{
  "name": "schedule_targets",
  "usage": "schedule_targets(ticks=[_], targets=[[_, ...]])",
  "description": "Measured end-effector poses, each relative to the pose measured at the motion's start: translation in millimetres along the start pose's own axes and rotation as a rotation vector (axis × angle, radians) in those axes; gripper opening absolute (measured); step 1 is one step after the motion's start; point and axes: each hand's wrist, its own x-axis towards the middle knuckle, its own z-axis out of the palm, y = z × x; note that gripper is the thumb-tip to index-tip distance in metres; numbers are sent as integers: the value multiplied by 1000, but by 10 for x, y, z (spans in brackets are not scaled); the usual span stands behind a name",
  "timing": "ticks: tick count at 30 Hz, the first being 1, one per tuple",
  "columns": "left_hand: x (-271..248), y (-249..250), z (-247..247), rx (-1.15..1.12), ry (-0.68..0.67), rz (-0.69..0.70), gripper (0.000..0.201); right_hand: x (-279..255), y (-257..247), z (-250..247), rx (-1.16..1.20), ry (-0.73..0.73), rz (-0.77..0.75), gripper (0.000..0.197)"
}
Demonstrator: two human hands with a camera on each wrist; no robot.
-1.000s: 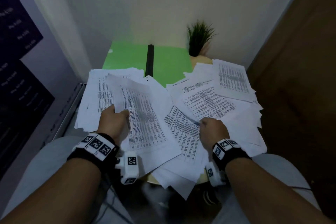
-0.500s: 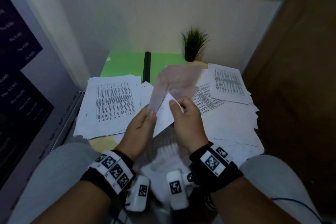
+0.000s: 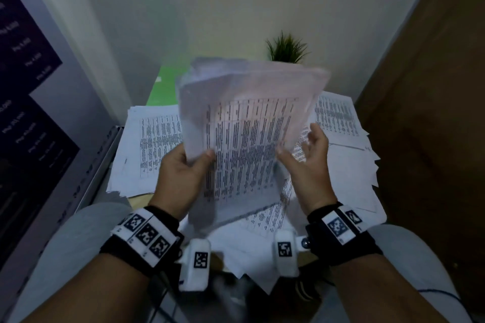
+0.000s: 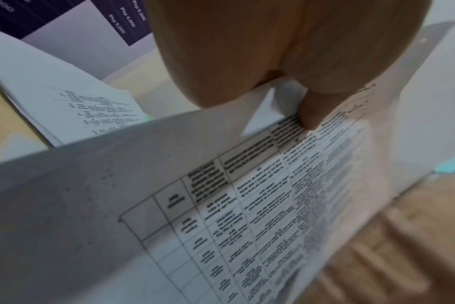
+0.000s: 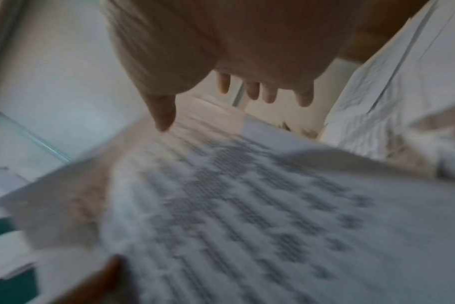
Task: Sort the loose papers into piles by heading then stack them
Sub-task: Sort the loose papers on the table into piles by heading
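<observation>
A printed sheet with a table [image 3: 249, 144] stands raised in front of me, blurred by motion. My left hand [image 3: 183, 173] pinches its left edge, thumb on the printed face; the left wrist view shows that thumb on the held sheet [image 4: 260, 205]. My right hand [image 3: 305, 162] is just right of the sheet with fingers spread and straight, gripping nothing; in the right wrist view the right hand's fingers [image 5: 268, 92] hang free above the paper [image 5: 247, 216]. A tidy pile [image 3: 154, 149] lies at the left, loose papers [image 3: 338, 123] spread to the right.
The papers lie on a small round wooden table [image 3: 139, 200] over my knees. A green board [image 3: 162, 86] and a small potted plant [image 3: 287, 47] stand behind. A dark poster panel [image 3: 31, 113] is at the left, a brown wall [image 3: 433, 113] at the right.
The sheet, held low by both hands half a second ago, has risen upright. My right hand has let go and opened beside it; my left keeps its hold.
</observation>
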Motion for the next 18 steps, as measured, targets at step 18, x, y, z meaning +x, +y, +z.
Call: schedule_targets(ticks=[18], targets=[[136,-621,-15,341,-128,-383,30,-111,772,213,-227,-91,286,29]])
